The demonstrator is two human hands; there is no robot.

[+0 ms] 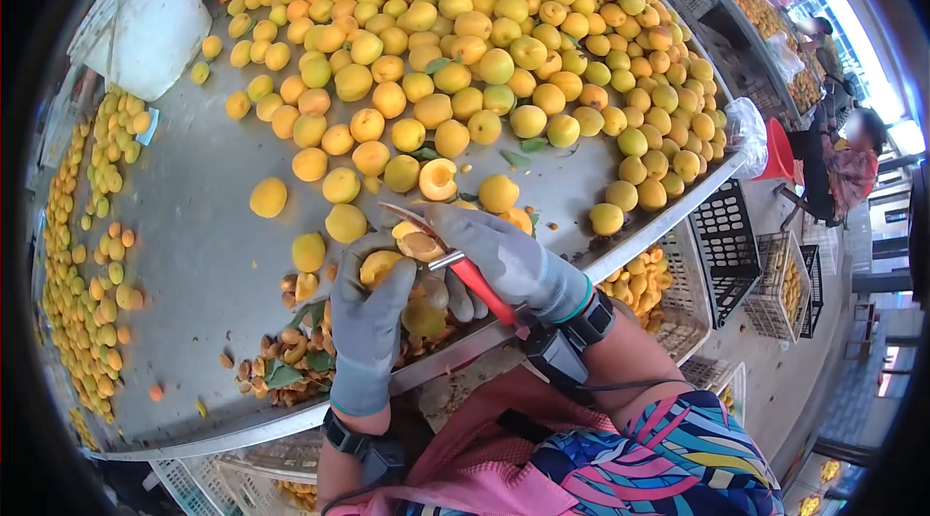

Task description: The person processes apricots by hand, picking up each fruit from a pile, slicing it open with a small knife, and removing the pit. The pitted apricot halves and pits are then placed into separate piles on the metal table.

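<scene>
Open to pass at nine o'clock across bare grey metal tabletop (194, 216). Blocked from twelve through two by dense heap of yellow-orange apricots (504, 41). Crowded at seven by pile of brown pits and green leaves (281, 366).

A yellow-orange apricot (380, 267), split open, sits in the left hand (366, 322). A red-handled knife (481, 289) slants its blade across the fruit.

— Any lettering, label or number you can make out?
— None. The white plastic tub (145, 27) at the table's far left corner, the black crate (728, 243) off its right edge and the red-handled knife (470, 276) carry no legible marks.
</scene>
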